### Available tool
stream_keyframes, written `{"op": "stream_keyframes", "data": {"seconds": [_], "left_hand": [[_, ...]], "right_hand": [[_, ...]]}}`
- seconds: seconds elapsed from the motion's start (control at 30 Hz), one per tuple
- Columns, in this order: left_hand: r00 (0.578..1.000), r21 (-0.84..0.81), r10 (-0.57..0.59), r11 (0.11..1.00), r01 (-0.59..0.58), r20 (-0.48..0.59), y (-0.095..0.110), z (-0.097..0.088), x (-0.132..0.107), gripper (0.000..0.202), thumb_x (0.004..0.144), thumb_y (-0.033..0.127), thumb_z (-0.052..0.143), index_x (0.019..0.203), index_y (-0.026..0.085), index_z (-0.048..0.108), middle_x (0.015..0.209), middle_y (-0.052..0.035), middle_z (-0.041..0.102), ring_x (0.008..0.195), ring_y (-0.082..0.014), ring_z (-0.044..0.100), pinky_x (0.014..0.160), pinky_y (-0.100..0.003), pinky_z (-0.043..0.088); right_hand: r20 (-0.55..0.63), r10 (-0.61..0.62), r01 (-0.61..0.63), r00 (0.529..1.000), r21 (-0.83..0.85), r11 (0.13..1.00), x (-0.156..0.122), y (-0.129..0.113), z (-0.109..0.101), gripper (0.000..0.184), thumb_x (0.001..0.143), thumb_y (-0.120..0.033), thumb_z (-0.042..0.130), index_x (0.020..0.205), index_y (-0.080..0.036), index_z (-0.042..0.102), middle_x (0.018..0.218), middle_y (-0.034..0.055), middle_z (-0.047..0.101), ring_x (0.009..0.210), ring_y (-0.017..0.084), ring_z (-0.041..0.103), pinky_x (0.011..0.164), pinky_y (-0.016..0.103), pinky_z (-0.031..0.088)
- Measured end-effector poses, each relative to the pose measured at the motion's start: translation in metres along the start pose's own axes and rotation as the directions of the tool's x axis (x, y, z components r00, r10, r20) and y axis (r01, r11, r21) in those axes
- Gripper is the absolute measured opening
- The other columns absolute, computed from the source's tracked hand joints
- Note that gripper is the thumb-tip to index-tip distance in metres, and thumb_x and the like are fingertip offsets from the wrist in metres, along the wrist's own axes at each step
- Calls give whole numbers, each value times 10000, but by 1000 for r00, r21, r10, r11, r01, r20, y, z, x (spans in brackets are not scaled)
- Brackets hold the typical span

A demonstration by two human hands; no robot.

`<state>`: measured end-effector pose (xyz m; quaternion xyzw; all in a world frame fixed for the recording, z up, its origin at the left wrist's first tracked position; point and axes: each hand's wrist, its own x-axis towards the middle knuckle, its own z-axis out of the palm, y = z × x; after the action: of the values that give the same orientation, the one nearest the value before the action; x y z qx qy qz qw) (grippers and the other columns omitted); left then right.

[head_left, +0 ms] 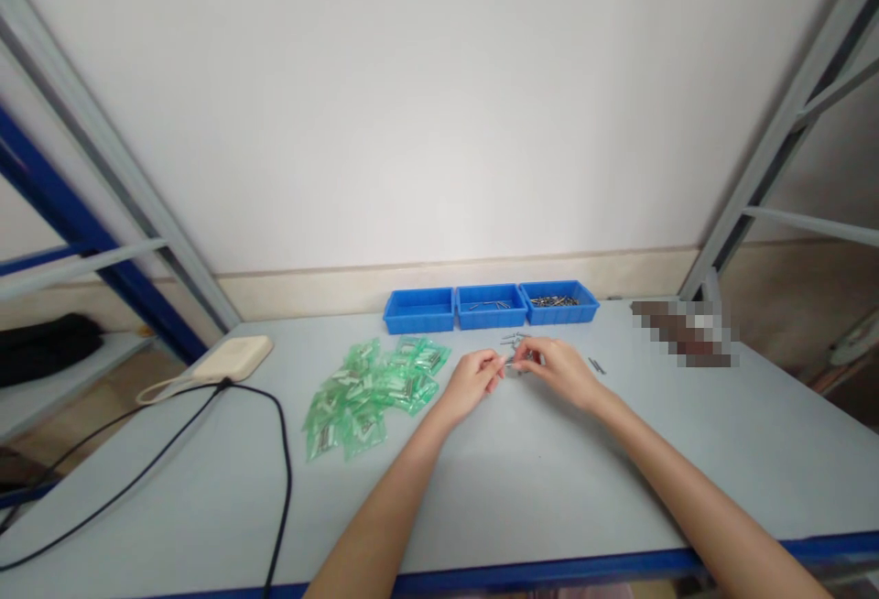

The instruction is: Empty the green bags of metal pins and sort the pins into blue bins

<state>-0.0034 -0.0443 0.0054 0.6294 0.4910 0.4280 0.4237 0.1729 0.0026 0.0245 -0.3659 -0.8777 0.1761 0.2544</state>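
Observation:
In the middle of the table, my left hand (473,375) is closed, its thumb and fingers pinched together at a small thing too tiny to name. Facing it almost fingertip to fingertip, my right hand (558,368) is also closed in a pinch. A thin, shiny metal piece shows between the two hands; it looks like a screw, but its ends are covered by fingers. Just behind my hands lie several loose screws (516,337). To the left of my left hand is a pile of green plastic bags (367,388) with small metal parts inside.
Three blue bins, left (420,313), middle (491,313) and right (559,310), line the back; the right one holds many metal parts. Two thin pieces (597,365) lie right of my hand. A white box (233,358) and black cable (285,452) are at left.

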Motion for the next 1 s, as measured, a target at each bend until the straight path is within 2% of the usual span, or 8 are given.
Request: {"op": "stream_keyframes", "data": {"seconds": [0.2, 0.3, 0.4, 0.5, 0.67, 0.87, 1.0], "left_hand": [[999, 27, 14, 1000, -15, 43, -4, 5, 1, 362, 815, 478, 463, 608, 180, 459, 431, 66, 385, 411, -80, 345, 455, -215, 268], [1000, 38, 26, 999, -25, -17, -5, 6, 3, 364, 824, 476, 453, 608, 183, 448, 433, 71, 372, 405, -78, 323, 456, -217, 264], [997, 37, 33, 999, -30, -71, -4, 4, 4, 376, 826, 498, 449, 619, 184, 448, 436, 73, 374, 402, -78, 319, 451, -218, 262], [996, 40, 32, 999, -28, -84, -1, 3, 3, 408, 818, 531, 455, 603, 184, 434, 437, 68, 383, 407, -78, 330, 452, -216, 272], [995, 24, 32, 999, -30, -91, 4, 3, 2, 449, 800, 579, 458, 591, 182, 424, 425, 70, 379, 396, -71, 327, 443, -211, 272], [997, -11, 19, 1000, -20, -79, 3, 3, 4, 457, 777, 600, 468, 605, 177, 441, 401, 80, 369, 372, -61, 308, 421, -205, 255], [995, -52, -4, 999, -1, -99, 1, 3, 5, 459, 758, 616, 476, 637, 173, 465, 400, 82, 376, 355, -60, 304, 402, -203, 237]], "right_hand": [[-26, 17, -17, 1000, 8, 1000, -9, 2, 4, 178, 846, -356, 546, 804, -217, 648, 791, 16, 672, 733, 166, 589, 664, 259, 389], [-51, 20, -18, 999, 42, 999, -9, 4, 5, 165, 837, -351, 563, 902, -218, 636, 862, 23, 680, 791, 174, 599, 714, 271, 405], [-17, 11, -10, 1000, 90, 996, -9, 7, 7, 218, 825, -355, 581, 986, -213, 620, 890, 28, 689, 791, 174, 611, 741, 279, 412], [16, 3, -5, 1000, 94, 996, -9, 7, 5, 193, 862, -364, 529, 869, -211, 646, 810, 11, 693, 730, 164, 612, 734, 279, 403], [13, 26, -28, 1000, 190, 981, -9, 4, 3, 349, 931, -336, 384, 717, -196, 623, 714, -2, 673, 699, 145, 612, 730, 267, 394], [19, 63, -66, 998, 279, 958, -9, 5, 9, 335, 921, -328, 388, 714, -184, 608, 700, 8, 655, 687, 146, 595, 701, 259, 391], [-27, 76, -64, 997, 304, 951, -9, 5, 11, 205, 885, -321, 461, 835, -196, 616, 737, -1, 662, 676, 144, 587, 665, 247, 385]]}}
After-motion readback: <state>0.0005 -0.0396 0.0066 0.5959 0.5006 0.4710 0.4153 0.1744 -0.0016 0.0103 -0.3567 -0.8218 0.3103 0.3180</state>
